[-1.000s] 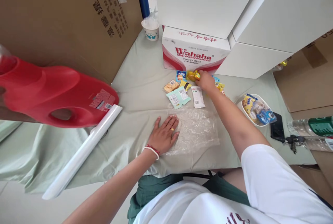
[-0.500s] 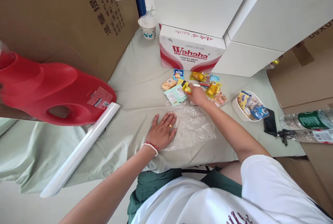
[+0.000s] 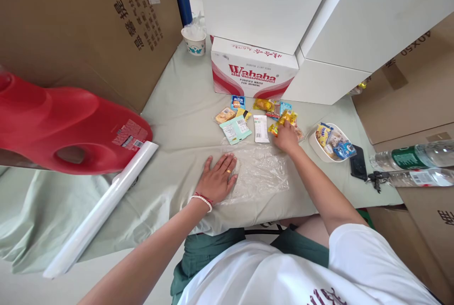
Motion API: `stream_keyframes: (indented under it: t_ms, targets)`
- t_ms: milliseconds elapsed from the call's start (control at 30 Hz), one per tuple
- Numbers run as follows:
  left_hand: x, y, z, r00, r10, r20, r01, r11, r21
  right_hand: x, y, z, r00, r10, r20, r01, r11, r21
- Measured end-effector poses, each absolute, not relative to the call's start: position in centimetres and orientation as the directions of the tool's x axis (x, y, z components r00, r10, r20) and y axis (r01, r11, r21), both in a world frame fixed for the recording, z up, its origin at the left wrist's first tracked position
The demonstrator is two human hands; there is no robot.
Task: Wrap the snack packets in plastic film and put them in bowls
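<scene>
My left hand (image 3: 217, 181) lies flat with fingers apart on the left edge of a crinkled clear plastic sheet (image 3: 260, 172). Fingers of my right hand (image 3: 286, 138) are closed on a yellow snack packet (image 3: 274, 129), beside another yellow packet (image 3: 289, 116) that they partly cover. To the left of that hand lie a white packet (image 3: 261, 130), a mint-green packet (image 3: 235, 130), a small yellow-and-black packet (image 3: 244, 114), a clear-wrapped biscuit (image 3: 224, 115) and a blue packet (image 3: 238, 102). Behind it are a yellow-wrapped snack (image 3: 264, 104) and a light blue packet (image 3: 285, 107).
A white bowl (image 3: 317, 147) of wrapped snacks stands at right, near a black phone (image 3: 358, 164) and plastic bottles (image 3: 420, 156). A Wahaba-style red-and-white carton (image 3: 253, 71) and paper cup (image 3: 195, 45) are behind. At left are a red jug (image 3: 92, 116) and white roll (image 3: 102, 208).
My right hand has moved right, from beside the mint-green packet to the yellow packets, uncovering the white packet. My left hand stays on the plastic sheet. The view has shifted slightly.
</scene>
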State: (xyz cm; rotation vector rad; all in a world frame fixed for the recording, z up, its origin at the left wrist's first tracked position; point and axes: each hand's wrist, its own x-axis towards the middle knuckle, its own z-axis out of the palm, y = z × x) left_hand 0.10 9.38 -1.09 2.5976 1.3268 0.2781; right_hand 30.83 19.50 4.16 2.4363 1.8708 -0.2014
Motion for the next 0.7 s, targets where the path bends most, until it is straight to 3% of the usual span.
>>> stream_keyframes:
  t_ms: [133,333,400,567,700]
  targets:
    - [0.1,9.4,-1.1,0.58,0.811,0.078,0.769,-0.576,0.277,31.6,21.1,3.6,0.301,0.948,-0.099,0.946,-0.31,-0.091]
    - [0.0,9.4,-1.2,0.576,0.814,0.082,0.772,-0.574,0.273,28.7,21.9,4.0,-0.17,0.973,-0.156,0.965,0.133,-0.225]
    - [0.0,9.4,-1.2,0.58,0.811,0.08,0.768,-0.577,0.278,27.8,21.1,4.4,-0.209,0.967,-0.142,0.957,0.173,-0.234]
    - [0.1,9.4,-1.1,0.582,0.81,0.075,0.764,-0.576,0.291,27.3,18.3,5.2,-0.397,0.873,-0.284,0.904,0.317,-0.289]
    - [0.1,9.4,-1.1,0.577,0.815,0.06,0.773,-0.568,0.28,27.7,17.3,5.1,-0.289,0.923,-0.256,0.929,0.205,-0.308]
